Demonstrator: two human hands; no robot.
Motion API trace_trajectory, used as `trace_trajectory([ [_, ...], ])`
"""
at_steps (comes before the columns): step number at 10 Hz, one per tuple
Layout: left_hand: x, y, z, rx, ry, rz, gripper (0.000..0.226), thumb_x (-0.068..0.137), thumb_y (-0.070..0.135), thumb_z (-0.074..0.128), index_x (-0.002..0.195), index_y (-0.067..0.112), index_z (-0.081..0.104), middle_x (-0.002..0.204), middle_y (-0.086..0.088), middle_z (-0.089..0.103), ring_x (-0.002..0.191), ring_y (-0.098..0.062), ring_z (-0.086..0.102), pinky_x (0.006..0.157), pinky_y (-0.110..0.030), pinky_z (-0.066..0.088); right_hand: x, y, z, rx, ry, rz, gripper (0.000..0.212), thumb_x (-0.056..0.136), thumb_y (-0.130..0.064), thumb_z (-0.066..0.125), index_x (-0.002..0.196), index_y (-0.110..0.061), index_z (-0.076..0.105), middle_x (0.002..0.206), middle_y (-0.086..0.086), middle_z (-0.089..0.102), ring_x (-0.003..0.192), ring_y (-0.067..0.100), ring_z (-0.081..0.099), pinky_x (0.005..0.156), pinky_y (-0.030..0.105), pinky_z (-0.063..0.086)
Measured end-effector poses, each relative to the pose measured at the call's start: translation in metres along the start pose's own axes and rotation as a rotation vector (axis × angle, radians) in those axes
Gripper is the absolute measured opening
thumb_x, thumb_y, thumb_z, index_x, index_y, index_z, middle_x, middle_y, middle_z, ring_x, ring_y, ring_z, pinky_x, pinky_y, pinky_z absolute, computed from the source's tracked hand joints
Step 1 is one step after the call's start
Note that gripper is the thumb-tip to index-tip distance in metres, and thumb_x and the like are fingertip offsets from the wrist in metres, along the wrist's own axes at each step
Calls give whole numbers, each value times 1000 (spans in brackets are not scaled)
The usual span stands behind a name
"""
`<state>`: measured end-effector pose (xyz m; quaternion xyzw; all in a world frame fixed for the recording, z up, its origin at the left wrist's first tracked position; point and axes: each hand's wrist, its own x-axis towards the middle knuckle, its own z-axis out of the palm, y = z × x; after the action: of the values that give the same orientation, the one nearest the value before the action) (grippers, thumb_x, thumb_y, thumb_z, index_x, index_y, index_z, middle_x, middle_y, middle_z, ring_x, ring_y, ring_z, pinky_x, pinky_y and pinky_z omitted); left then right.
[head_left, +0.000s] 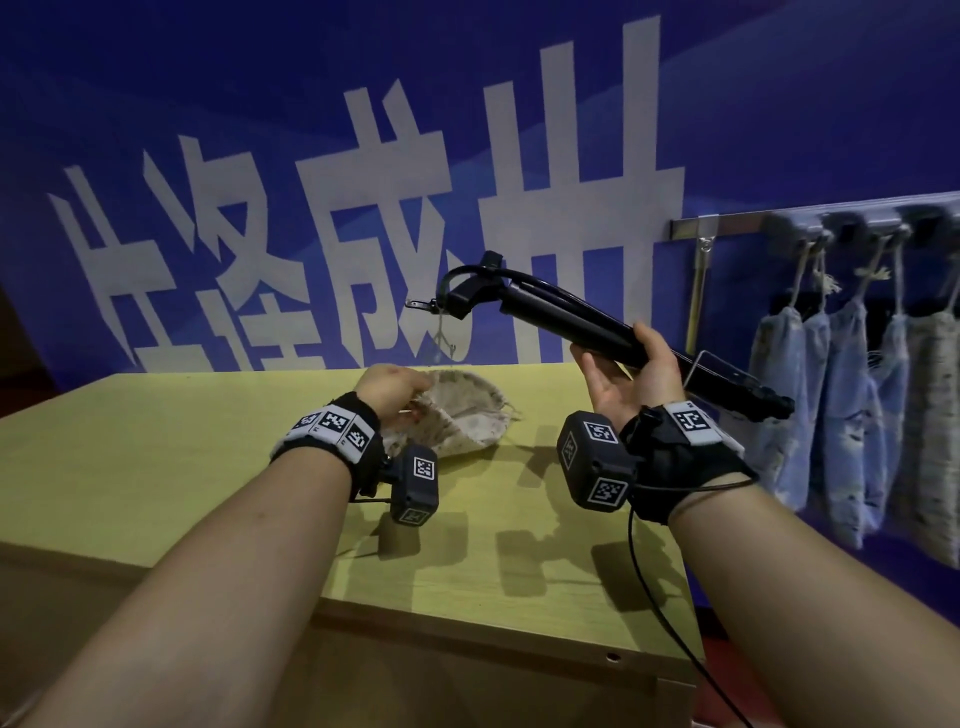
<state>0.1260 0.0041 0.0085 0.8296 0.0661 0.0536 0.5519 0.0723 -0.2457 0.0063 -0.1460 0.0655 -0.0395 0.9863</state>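
**Pole in one hand, pouch in the other**

My right hand (631, 376) curls round a black grabber pole (561, 314), raised above the yellow table (208, 441). My left hand (392, 387) pinches a cloth pouch (462, 415) lying on it. White characters (374, 179), one reading "成", fill the blue wall (779, 104).

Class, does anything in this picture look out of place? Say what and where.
One pouch lies crumpled on the table, gripped by the left hand, while the other pouches hang from the rail on the right. Its string seems hooked on the pole that the right hand holds.
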Motion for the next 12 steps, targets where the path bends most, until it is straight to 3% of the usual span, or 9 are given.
trace_trajectory([
  [1, 3, 2, -4, -12, 11, -3, 21, 93, -4, 50, 87, 14, 58, 86, -7, 57, 71, -17, 57, 68, -31, 54, -1, -3, -2, -11, 12, -10, 45, 84, -23, 69, 124, -10, 52, 114, 23, 64, 99, 37, 67, 81, 36, 58],
  [3, 10, 4, -8, 3, 72, -2, 41, 92, -6, 45, 132, -3, 53, 123, -22, 60, 76, -18, 55, 75, -34, 52, -3, -6, -7, -32, 32, -16, 43, 86, -25, 67, 123, -9, 53, 114, 22, 63, 101, 35, 66, 85, 35, 56],
  [4, 15, 3, -9, -64, 100, 24, 45, 91, -10, 43, 134, -2, 51, 138, -26, 51, 71, -14, 52, 70, -30, 50, -3, -5, -8, -52, 41, -10, 42, 86, -26, 67, 122, -9, 53, 112, 22, 63, 101, 35, 66, 85, 35, 55],
  [7, 20, 13, -16, -158, 158, 43, 64, 82, -11, 35, 135, 19, 57, 128, -10, 52, 117, -29, 52, 102, -41, 46, -4, -2, -11, -111, 72, 34, 41, 87, -26, 67, 121, -8, 52, 114, 25, 62, 102, 37, 65, 60, 36, 58],
  [8, 20, 12, -19, -161, 158, 57, 68, 80, -12, 34, 135, 21, 57, 133, -10, 53, 109, -29, 57, 88, -38, 48, -2, -3, -11, -101, 96, 48, 43, 87, -25, 67, 121, -5, 51, 117, 26, 61, 106, 38, 63, 63, 38, 58],
  [9, 22, 12, -25, -196, 220, 59, 65, 84, -8, 32, 134, 24, 58, 140, -10, 52, 120, -31, 54, 101, -45, 48, 0, -6, -12, -103, 113, 54, 35, 86, -23, 68, 111, -5, 51, 115, 23, 60, 108, 38, 61, 73, 43, 55],
  [10, 19, 12, -28, -215, 219, 62, 63, 86, -6, 32, 131, 28, 60, 137, -10, 53, 119, -36, 55, 95, -46, 52, 2, -7, -13, -125, 115, 64, 26, 85, -19, 69, 99, -6, 51, 112, 21, 61, 108, 38, 60, 84, 46, 54],
  [11, 16, 15, -27, -248, 121, 72, 68, 78, -10, 35, 125, 29, 64, 129, -10, 57, 106, -32, 60, 72, -36, 53, 0, -5, -12, -132, 112, 74, 24, 86, -18, 68, 96, -6, 51, 105, 20, 61, 109, 38, 59, 91, 49, 52],
  [12, 14, 20, -24, -301, 50, 72, 65, 75, -12, 35, 113, 30, 67, 131, -11, 55, 111, -31, 58, 82, -39, 55, -1, -1, -9, -160, 100, 84, 23, 86, -17, 68, 95, -5, 50, 103, 20, 60, 112, 39, 57, 91, 51, 51],
])
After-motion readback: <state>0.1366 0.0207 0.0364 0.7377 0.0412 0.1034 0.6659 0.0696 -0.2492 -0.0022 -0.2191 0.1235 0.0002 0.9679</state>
